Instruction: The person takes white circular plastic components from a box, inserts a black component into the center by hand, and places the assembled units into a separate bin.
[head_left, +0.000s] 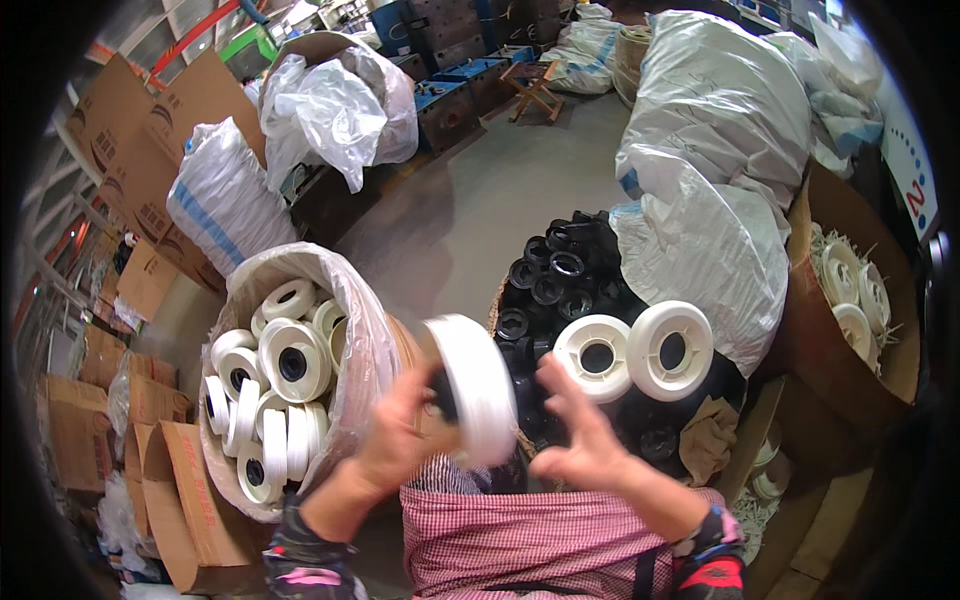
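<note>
Wooden stool [533,92] on grey floor [460,215]

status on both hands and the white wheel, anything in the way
Left hand gripping white wheel, blurred. Right hand open, beside it, holding nothing. Two more wheels on black parts beyond right hand; nothing seen between hand and held wheel.

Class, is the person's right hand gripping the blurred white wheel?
No: the right hand is open beside it, while the left hand holds the white wheel.
</note>
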